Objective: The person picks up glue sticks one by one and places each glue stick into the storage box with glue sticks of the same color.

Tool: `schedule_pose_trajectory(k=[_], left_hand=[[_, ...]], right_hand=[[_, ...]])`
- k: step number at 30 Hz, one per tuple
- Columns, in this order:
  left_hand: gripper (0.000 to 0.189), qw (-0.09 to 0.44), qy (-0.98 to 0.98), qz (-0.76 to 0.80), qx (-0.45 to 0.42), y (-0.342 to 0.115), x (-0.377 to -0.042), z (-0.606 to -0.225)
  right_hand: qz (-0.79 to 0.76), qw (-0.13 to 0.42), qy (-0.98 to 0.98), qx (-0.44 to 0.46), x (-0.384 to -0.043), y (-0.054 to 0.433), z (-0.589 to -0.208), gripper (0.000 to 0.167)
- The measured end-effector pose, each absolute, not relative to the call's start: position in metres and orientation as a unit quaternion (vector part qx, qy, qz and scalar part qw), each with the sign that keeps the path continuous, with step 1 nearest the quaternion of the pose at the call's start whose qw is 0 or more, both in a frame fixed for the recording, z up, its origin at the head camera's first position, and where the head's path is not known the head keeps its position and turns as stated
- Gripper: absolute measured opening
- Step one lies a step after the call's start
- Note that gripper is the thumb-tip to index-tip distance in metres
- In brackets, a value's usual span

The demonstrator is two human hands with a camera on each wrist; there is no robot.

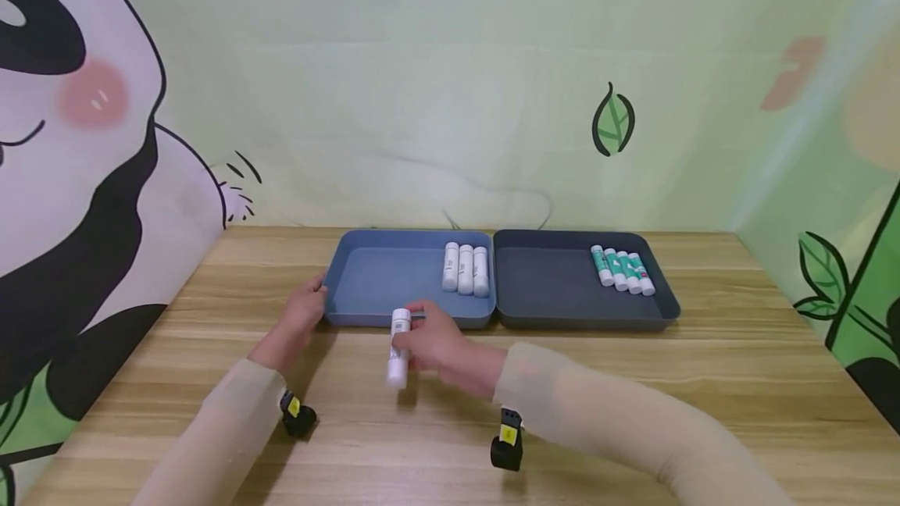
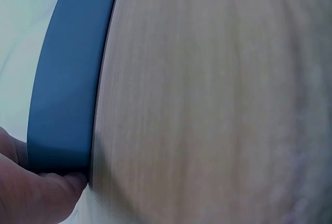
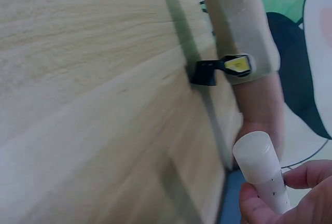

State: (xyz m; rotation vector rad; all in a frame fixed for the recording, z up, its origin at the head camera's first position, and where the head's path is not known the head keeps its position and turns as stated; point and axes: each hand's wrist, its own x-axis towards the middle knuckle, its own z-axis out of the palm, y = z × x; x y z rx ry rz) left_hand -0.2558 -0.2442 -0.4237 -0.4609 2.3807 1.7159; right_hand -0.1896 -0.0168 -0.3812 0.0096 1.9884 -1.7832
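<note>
My right hand [image 1: 437, 338] pinches a white glue stick [image 1: 398, 350] between thumb and fingers, just in front of the blue tray [image 1: 380, 276]. The stick stands nearly upright, slightly tilted, and its wide, plain white end [image 3: 256, 156] points at the right wrist camera. At the tray's left side, my left hand [image 1: 304, 309] grips the wall near the front corner; its fingers [image 2: 46, 195] wrap that corner in the left wrist view. Three white glue sticks [image 1: 466, 269] lie side by side along the right end inside the blue tray.
A dark grey tray [image 1: 541, 279] stands against the blue tray's right side, holding several teal and white glue sticks [image 1: 623, 270] in a slanted row at its right. Both trays sit toward the back of the wooden table [image 1: 415, 443], near the printed backdrop [image 1: 337, 100].
</note>
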Motion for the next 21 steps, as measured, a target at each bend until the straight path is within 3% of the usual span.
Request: schedule_pose_trajectory(k=[21], left_hand=[[0.054,0.075,0.797,0.580,-0.150,-0.244,-0.254,-0.421]], right_hand=[[-0.661,0.211,0.720,-0.002,-0.250,0.016,-0.293,0.062]])
